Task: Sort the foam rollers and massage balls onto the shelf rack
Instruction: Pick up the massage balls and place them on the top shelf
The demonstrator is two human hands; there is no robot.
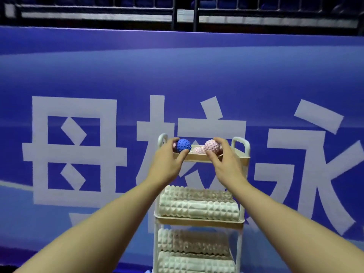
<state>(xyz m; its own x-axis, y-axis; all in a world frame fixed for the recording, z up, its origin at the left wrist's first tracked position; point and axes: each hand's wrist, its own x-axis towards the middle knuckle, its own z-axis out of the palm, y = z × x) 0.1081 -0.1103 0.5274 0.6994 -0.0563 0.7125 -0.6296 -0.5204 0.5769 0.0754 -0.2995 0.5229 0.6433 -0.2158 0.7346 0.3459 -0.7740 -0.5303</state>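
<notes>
Blue banner wall (98,75) with large white characters (74,146); dark metal railing (183,14) above

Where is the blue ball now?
The blue ball is in the left hand, above the left end of the rack's top tray, left of the pink ball.

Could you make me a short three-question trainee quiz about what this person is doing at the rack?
1. True or false: the left hand holds the blue spiky ball.
2. Which tier of the shelf rack are both hands at? A top, B middle, C bottom.
3. Fill in: the right hand holds a ____ spiky ball.

Key: 1 true. 2 A; the foam rollers fill the tiers below. 3 pink.
</notes>
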